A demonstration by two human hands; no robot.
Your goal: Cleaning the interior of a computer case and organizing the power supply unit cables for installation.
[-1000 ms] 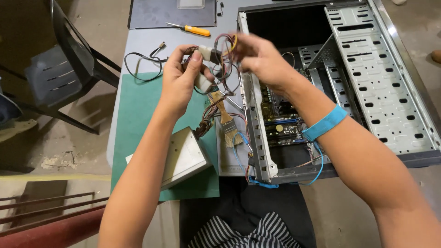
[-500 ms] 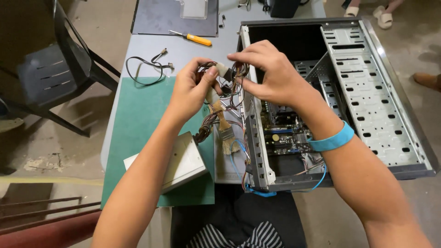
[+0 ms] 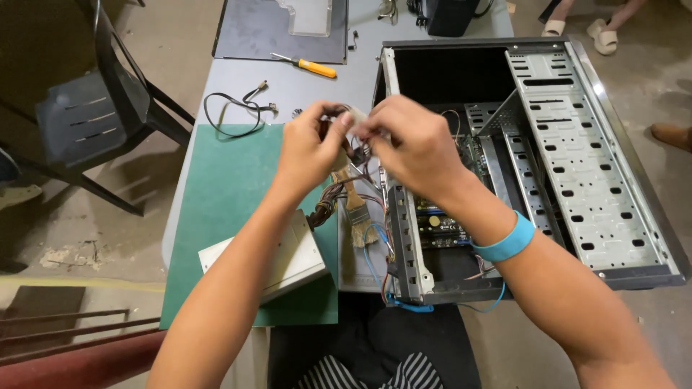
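My left hand and my right hand meet over the table, both pinching a pale connector on a bundle of power cables. The cables run down to a white power supply box lying on a green mat. An open computer case lies on its side just right of my hands, its circuit board showing under my right wrist, which wears a blue band. A small brush lies below the cables.
A yellow-handled screwdriver and a loose black cable lie on the grey table. A dark case panel rests at the far edge. A black chair stands to the left. Someone's sandalled feet show beyond the case.
My hands have drawn closer together on the cable connector and dropped lower in view as my head tilted. The case and power supply stay put.
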